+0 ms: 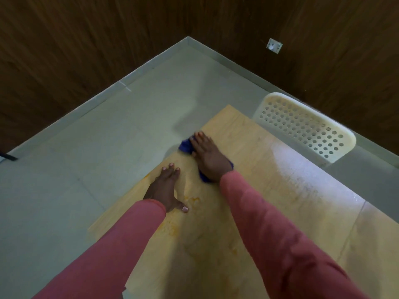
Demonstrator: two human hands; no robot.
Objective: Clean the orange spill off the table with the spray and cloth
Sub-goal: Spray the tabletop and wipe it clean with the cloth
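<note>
Dark wood-panelled walls (pixel 64 39) fill the top of the frame and meet in a corner at upper centre, with a pale skirting strip along their base. Below them a grey tiled floor (pixel 75 147) spreads across the left and centre. A light wooden table (pixel 269 180) runs from the middle of the frame down to the lower right, its far corner pointing toward the wall corner. Its right part shines with a wet, streaky glare.

Two arms in pink sleeves (pixel 280 234) reach up from the bottom edge. A white perforated chair (pixel 302 126) stands just beyond the table's right edge, at centre right.

The right hand (pixel 209 156) lies flat with straight fingers on a blue cloth (pixel 185 145), pressing it onto the table near the table's left edge, above the centre of the frame. The cloth pokes out at the fingertips and again beside the wrist.

The left hand (pixel 166 190) rests flat on the table just below and left of the right one, fingers spread and straight, thumb out to the side, gripping nothing.

Faint traces of the orange spill (pixel 194 200) show on the wood beside the left thumb, and more smears lie lower, between the two sleeves.

A small white wall socket (pixel 274 45) sits at upper right. A dark object (pixel 8 157) of unclear kind lies at the far left edge.
</note>
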